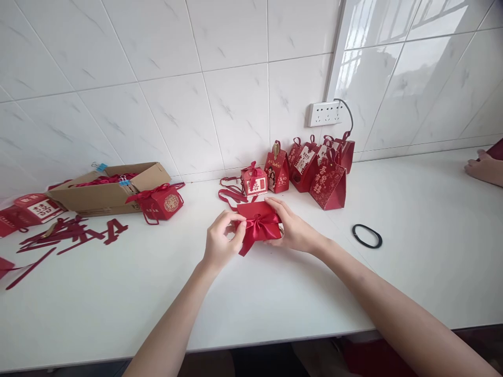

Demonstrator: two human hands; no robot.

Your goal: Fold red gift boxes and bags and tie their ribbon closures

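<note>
A red gift box [247, 210] with a shiny red ribbon bow [258, 227] on top sits between my hands at the middle of the table. My left hand [225, 235] pinches a loop of the bow at its left side, thumb against forefinger. Around the right side of the box curls my right hand [293, 228], its fingers along the far edge; the thumb side is partly hidden. One ribbon tail hangs down the near side of the box. Just behind it stands a small red box [254, 180] with a bow and a white label, beside loose dark red ribbon [231, 196].
Several red gift boxes [328, 183] with loop handles stand along the wall under a socket strip [325, 114]. A cardboard box [98, 199] of ribbon, another bowed box [161, 203] and ribbon strips [66, 235] lie left. A black ring [367, 236] lies right; another person's hand [485, 168] shows far right.
</note>
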